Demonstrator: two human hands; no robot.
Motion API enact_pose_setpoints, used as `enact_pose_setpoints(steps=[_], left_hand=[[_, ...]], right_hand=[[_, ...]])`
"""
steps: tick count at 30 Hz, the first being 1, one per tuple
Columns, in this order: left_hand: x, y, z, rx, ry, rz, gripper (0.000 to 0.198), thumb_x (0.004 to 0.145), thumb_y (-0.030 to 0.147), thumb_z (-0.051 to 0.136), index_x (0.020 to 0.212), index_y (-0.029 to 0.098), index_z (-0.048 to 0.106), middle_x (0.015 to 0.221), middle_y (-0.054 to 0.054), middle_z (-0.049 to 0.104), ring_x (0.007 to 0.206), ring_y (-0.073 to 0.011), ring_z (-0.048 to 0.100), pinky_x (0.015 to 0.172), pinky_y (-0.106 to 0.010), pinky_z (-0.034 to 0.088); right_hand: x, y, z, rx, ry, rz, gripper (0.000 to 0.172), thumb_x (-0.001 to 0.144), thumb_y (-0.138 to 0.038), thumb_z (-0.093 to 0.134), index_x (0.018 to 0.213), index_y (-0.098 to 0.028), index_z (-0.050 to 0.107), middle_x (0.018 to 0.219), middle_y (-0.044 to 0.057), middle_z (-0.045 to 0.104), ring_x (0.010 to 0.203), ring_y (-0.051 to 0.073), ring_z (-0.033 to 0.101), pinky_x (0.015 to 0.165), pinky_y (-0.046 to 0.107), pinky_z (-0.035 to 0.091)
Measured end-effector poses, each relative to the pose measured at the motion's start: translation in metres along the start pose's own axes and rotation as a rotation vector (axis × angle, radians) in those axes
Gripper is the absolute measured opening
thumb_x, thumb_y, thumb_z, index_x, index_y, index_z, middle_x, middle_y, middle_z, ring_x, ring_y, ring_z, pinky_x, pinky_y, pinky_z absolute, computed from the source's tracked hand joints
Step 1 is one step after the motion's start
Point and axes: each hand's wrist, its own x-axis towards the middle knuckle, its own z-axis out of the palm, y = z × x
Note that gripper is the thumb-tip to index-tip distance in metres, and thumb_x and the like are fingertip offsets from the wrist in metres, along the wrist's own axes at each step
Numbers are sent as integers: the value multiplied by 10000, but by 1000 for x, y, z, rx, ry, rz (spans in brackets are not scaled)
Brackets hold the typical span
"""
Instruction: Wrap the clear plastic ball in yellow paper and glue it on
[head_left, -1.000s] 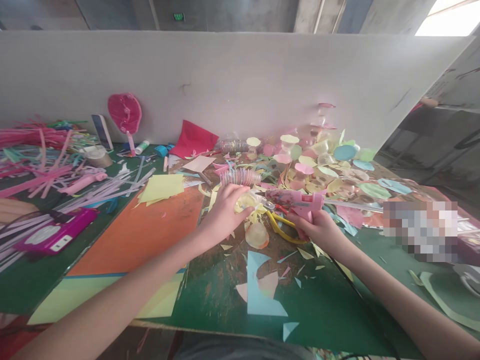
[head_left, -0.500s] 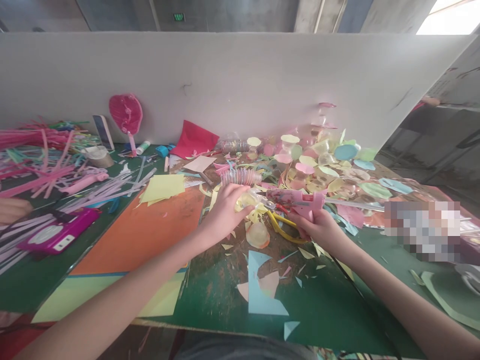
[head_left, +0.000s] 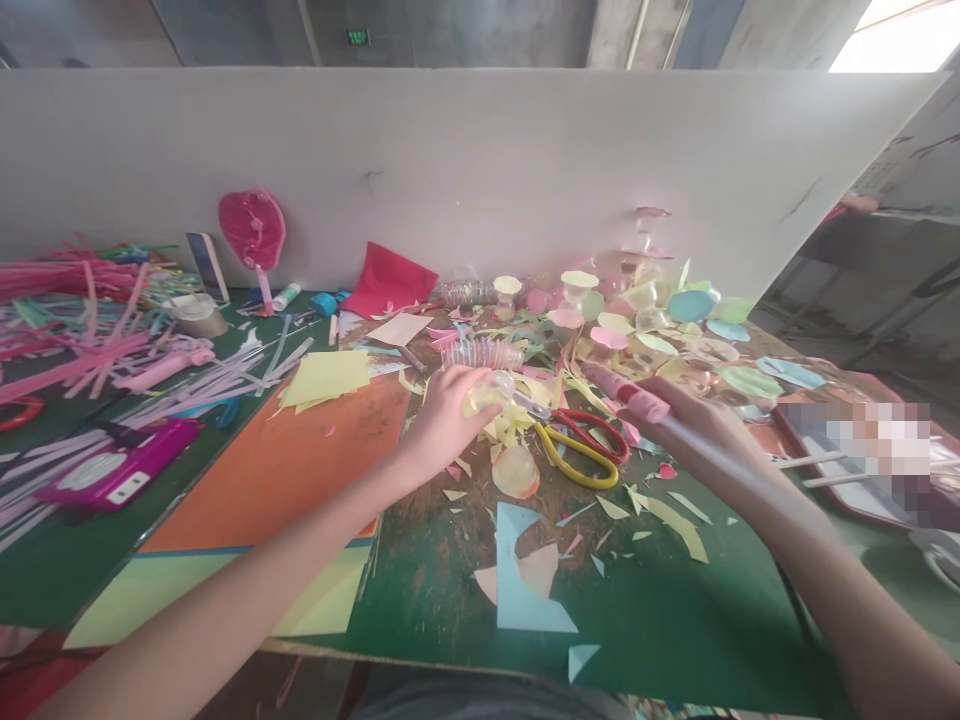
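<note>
My left hand [head_left: 450,405] is closed around a small clear rounded plastic piece [head_left: 493,390] with a pale yellow tint. In my right hand [head_left: 686,415] is a pink hot glue gun [head_left: 637,397], its nozzle apart from the plastic piece, with a pale glue stick trailing from its back. Scissors [head_left: 577,480] with red and yellow handles lie between the hands, blades partly covered by paper scraps. Just below my left hand sits another clear domed plastic piece [head_left: 516,472]. A ridged clear plastic bottle section [head_left: 481,353] lies beyond the left hand.
Orange paper [head_left: 277,470] and yellow sheets [head_left: 328,380] lie on the left. Pale strips and a purple device [head_left: 124,465] are farther left. Plastic-and-paper pieces [head_left: 690,305] crowd the back right; a tray [head_left: 814,470] is at right. A grey partition [head_left: 450,150] closes the back.
The glue gun has moved right, away from the plastic piece, and turned, uncovering the scissors' red handle. My left hand stays nearly still. Another hand at the far left has left view.
</note>
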Motion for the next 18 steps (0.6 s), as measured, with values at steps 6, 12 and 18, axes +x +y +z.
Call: enact_pose_setpoints(steps=[6,12,18], left_hand=[[1,-4,0,11,-12,-27,363,878,299,640,1223,213,569,1209,-88,568,1174,-265,526,972,-402,455],[2,-7,-3,-9,-1,-33,347,880,309,634,1215,243,573,1207,-80,570,1173,-274,518,962,-428,460],[6,-8,-8,-10,69,-23,334,874,288,641,1200,253,578,1210,-69,574,1186,-257,522,1016,-413,425]], right_hand=[[8,53,-19,-551,-119,-195,312,853,-481,587,1051,-241,566,798,82,685,730,298,641,557,322,424],[-3,78,-28,-717,-68,-292,167,930,-362,490,991,-252,601,840,139,665,892,339,653,591,361,496],[-16,23,-13,-893,8,-521,321,913,-176,434,1195,-180,588,1057,211,664,1017,428,580,736,523,490]])
